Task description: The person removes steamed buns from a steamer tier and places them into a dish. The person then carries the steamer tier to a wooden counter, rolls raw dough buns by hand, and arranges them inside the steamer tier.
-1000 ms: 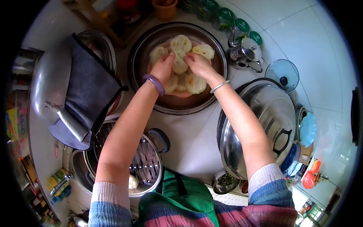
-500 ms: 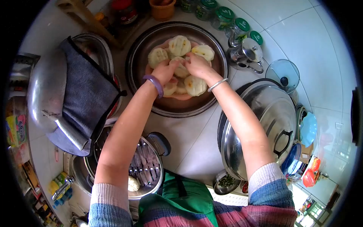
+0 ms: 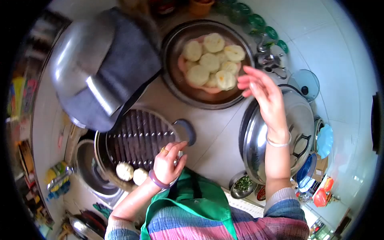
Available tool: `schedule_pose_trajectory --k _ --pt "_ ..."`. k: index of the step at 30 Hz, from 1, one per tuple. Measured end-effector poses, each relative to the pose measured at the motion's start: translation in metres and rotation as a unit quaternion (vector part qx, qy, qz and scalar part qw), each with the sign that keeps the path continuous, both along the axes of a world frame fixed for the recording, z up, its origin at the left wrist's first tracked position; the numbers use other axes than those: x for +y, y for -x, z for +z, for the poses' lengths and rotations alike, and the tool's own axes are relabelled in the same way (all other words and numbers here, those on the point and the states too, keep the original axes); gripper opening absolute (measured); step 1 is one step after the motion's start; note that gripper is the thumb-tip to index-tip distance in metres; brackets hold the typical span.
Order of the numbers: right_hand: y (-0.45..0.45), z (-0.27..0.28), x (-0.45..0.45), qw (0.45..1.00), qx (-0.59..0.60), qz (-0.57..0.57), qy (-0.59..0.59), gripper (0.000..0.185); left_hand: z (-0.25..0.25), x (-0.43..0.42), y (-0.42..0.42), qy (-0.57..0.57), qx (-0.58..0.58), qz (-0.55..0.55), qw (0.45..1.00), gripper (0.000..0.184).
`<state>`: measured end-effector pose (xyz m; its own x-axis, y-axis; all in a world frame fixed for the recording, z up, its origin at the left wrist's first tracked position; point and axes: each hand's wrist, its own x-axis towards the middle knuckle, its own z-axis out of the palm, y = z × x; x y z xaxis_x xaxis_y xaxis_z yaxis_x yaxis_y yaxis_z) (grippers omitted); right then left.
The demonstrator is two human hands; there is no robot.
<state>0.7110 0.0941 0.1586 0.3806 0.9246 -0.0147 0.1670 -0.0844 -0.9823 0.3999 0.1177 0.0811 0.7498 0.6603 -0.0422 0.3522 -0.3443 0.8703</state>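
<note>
My right hand (image 3: pixel 262 94) is raised with its fingers apart, holding nothing, just right of the wide metal basin (image 3: pixel 170 86) and above the edge of a big lid. In that basin sits a pinkish plate (image 3: pixel 213 90) heaped with several pale round buns (image 3: pixel 209 63). Lower down, my left hand (image 3: pixel 169 163), with a purple bangle at its wrist, hovers at the right rim of a steamer pot (image 3: pixel 105 158). Its fingers are bent and apart, with nothing seen between them. Inside the pot, two buns (image 3: pixel 125 171) rest at the near edge of a dark slatted rack (image 3: pixel 138 130).
A metal pan with a grey cloth (image 3: pixel 132 60) over it stands left of the basin. On the right are the big domed lid (image 3: pixel 256 140), a glass lid (image 3: pixel 304 90) and a metal kettle (image 3: pixel 270 60). Green-capped jars (image 3: pixel 256 22) line the back. A bowl of chopped greens (image 3: pixel 243 185) stands nearer.
Both hands have left the buns on the plate. My left hand has come down to the steamer pot, my right hand has moved right. The view has shifted, and two buns now show on the rack.
</note>
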Motion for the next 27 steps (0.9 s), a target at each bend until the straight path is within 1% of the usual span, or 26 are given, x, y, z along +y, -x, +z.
schedule_pose_trajectory --k 1,3,4,5,7,9,10,11,13,14,17,18,22,23,25,26,27 --pt "0.016 -0.005 -0.010 1.000 0.016 0.013 0.017 0.036 -0.006 -0.009 0.027 -0.027 0.023 0.009 0.999 0.041" --pt "0.061 -0.018 -0.028 0.995 0.055 0.055 0.064 0.036 -0.016 -0.024 0.082 -0.076 0.067 0.062 0.993 0.047" --pt "0.084 -0.032 -0.036 0.988 0.083 0.087 0.093 0.037 -0.016 -0.031 0.107 -0.048 0.124 0.096 0.986 0.050" --pt "0.112 -0.043 -0.042 0.979 0.114 0.112 0.126 0.038 -0.022 -0.037 0.132 -0.046 0.101 0.149 0.983 0.055" --pt "0.170 -0.075 -0.055 0.960 0.146 0.162 0.174 0.041 -0.034 -0.041 0.181 -0.106 0.124 0.210 0.964 0.064" --pt "0.222 -0.103 -0.065 0.950 0.015 0.242 0.196 0.048 -0.048 -0.047 0.220 -0.101 0.152 0.266 0.946 0.070" --pt "0.246 -0.109 -0.067 0.937 -0.046 0.277 0.205 0.056 -0.045 -0.049 0.231 -0.082 0.148 0.274 0.947 0.075" --pt "0.265 -0.115 -0.066 0.921 -0.106 0.312 0.209 0.063 -0.043 -0.052 0.238 -0.094 0.161 0.263 0.947 0.077" --pt "0.301 -0.128 -0.066 0.893 -0.196 0.375 0.155 0.076 -0.038 -0.056 0.246 -0.105 0.166 0.224 0.955 0.078" --pt "0.315 -0.139 -0.068 0.887 -0.217 0.389 0.120 0.082 -0.038 -0.060 0.251 -0.126 0.168 0.217 0.953 0.077" --pt "0.345 -0.140 -0.061 0.835 -0.339 0.431 0.028 0.094 -0.030 -0.061 0.259 -0.150 0.141 0.248 0.946 0.075" --pt "0.352 -0.143 -0.059 0.833 -0.348 0.430 0.021 0.096 -0.024 -0.061 0.258 -0.147 0.132 0.267 0.943 0.073" --pt "0.362 -0.158 -0.052 0.817 -0.377 0.435 0.004 0.097 -0.029 -0.058 0.263 -0.162 0.139 0.252 0.944 0.073" --pt "0.363 -0.162 -0.051 0.813 -0.382 0.439 0.001 0.097 -0.029 -0.054 0.261 -0.179 0.160 0.228 0.944 0.072" --pt "0.363 -0.167 -0.050 0.825 -0.335 0.455 -0.002 0.098 -0.031 -0.043 0.256 -0.214 0.202 0.179 0.939 0.071" --pt "0.362 -0.170 -0.050 0.831 -0.311 0.462 -0.004 0.099 -0.041 -0.037 0.255 -0.232 0.228 0.145 0.934 0.070" --pt "0.360 -0.173 -0.050 0.835 -0.300 0.461 -0.009 0.098 -0.046 -0.031 0.253 -0.236 0.264 0.113 0.928 0.076"
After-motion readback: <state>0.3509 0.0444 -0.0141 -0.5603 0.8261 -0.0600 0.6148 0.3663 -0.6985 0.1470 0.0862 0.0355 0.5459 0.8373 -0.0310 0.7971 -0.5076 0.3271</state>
